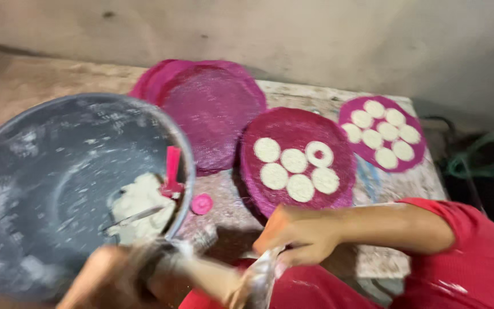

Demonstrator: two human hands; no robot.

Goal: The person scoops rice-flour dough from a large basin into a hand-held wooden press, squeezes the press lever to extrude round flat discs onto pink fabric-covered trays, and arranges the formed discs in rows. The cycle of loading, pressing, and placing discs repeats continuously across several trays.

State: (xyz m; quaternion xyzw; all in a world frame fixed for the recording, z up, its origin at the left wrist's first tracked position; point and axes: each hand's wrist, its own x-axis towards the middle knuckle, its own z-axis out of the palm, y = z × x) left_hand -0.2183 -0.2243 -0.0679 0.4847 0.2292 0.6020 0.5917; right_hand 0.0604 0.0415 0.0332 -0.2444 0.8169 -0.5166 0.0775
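My right hand (299, 233) reaches in from the right on a bare arm with a red sleeve. It is closed on the dough-smeared end of a metal cylinder tool (212, 269). My left hand (107, 279), blurred at the bottom left, grips the tool's other end. Both hands are just in front of a large grey metal bowl (30, 171), which holds a lump of white dough (141, 200) and a pink scoop (172, 169). Behind my right hand lies a pink woven tray (338, 137) with several white dough discs (294, 161).
A second pink tray (347, 114) full of white discs lies at the back right. Bare pink trays (212, 109) are stacked at the back centre. A small pink cap (202, 203) sits beside the bowl. A green hose (487, 166) lies beyond the worn table (41, 80).
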